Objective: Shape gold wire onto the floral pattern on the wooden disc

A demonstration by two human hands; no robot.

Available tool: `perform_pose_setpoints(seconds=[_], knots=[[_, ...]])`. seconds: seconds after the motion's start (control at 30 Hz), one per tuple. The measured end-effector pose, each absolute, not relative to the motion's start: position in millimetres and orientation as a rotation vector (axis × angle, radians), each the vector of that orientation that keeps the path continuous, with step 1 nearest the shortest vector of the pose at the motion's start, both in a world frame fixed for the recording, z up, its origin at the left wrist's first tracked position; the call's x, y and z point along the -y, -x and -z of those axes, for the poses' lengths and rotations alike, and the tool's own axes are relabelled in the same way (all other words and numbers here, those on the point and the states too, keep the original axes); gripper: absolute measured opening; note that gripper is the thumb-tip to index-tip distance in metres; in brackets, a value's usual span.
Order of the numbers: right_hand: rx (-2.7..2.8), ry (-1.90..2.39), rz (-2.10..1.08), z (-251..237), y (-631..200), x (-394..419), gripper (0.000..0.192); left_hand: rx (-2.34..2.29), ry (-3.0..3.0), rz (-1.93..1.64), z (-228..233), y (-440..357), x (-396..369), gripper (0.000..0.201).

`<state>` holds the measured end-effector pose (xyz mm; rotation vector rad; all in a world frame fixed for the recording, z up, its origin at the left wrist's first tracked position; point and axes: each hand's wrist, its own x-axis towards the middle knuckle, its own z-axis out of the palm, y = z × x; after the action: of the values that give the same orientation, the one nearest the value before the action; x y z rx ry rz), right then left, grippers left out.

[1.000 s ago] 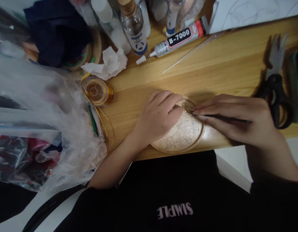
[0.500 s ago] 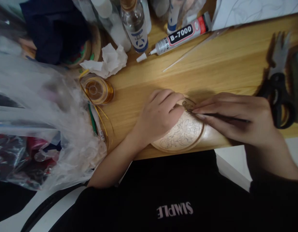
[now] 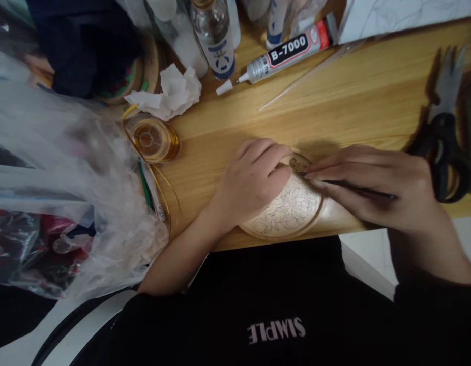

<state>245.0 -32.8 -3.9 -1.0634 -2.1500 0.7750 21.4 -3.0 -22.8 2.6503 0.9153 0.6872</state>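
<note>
Resting at the near edge of a pale wooden tabletop (image 3: 357,96), a round wooden disc (image 3: 287,211) with a pencilled flower pattern sits between both hands. The left hand (image 3: 251,180) lies on the disc's left part, fingers curled loosely and pressing down on it, gripping nothing. The right hand (image 3: 376,180) pinches a thin dark tool (image 3: 353,187) between thumb and closed fingers, its tip touching the far rim of the disc beside a small bit of gold wire work.

Toward the left edge of the tabletop lies a spool of gold wire (image 3: 154,140), with a crumpled white tissue (image 3: 169,94) just behind it and a heap of clear plastic bags (image 3: 67,193) spilling over the left side. Along the far edge stand several bottles (image 3: 214,38), and a tube of B-7000 glue (image 3: 287,51) lies uncapped, its white cap (image 3: 223,88) just beside the nozzle. Black-handled scissors (image 3: 443,137) lie near the right edge. A sheet of white paper with line drawings (image 3: 403,15) covers the far right corner.
</note>
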Motion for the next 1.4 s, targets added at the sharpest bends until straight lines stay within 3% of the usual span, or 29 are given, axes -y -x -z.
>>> perform_pose_setpoints(seconds=[1.13, 1.4], knots=[[2.090, 0.960, -0.695, 0.8, -234.2, 28.9, 0.029, -0.983, -2.670, -0.683, 20.7, -22.7, 6.5, 0.011], [2.101, 0.922, -0.666, 1.6, -233.5, 27.5, 0.024, -0.996, -2.680, -0.665, 19.7, -22.0, 5.8, 0.017]])
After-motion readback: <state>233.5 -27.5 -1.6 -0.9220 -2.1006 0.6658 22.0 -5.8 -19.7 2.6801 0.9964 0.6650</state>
